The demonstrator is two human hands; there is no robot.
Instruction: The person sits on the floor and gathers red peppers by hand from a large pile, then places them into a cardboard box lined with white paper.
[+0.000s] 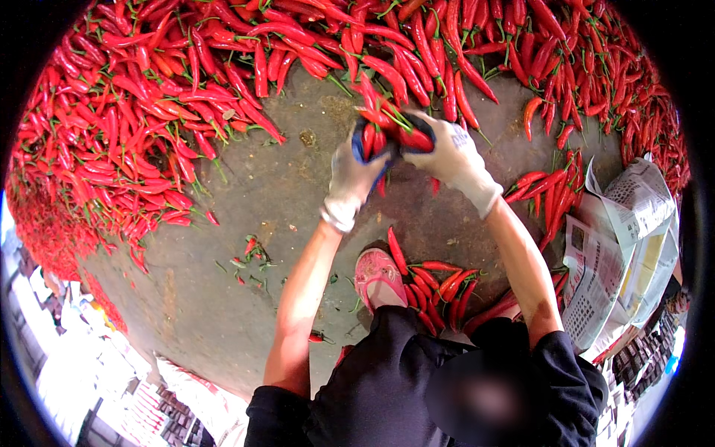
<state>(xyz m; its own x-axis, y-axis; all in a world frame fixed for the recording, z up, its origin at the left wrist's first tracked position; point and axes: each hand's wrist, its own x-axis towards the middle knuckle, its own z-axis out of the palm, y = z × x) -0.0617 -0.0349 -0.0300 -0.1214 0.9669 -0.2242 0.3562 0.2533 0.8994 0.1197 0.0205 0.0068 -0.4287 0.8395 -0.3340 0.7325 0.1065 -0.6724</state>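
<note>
My left hand (360, 167), in a white glove with a dark blue palm, grips several red chili peppers (373, 139). Close beside it, on the right, my right hand (438, 148) wears a matching glove and is closed on more red chilies (414, 138). Green stems stick out between the two hands, and the bunches meet or overlap there. Just beyond my hands lies the near edge of a big heap of red chilies (391, 75). The palms and most fingertips are hidden by the gloves and peppers.
The heap (139, 112) curves around the left, far and right sides. Small chili piles lie by my pink shoe (380, 274) and at right (558, 193). Newspaper sheets (597, 279) line something at the right. Leaf scraps (254, 262) dot the grey floor (206, 302). A white sack (195, 391) lies lower left.
</note>
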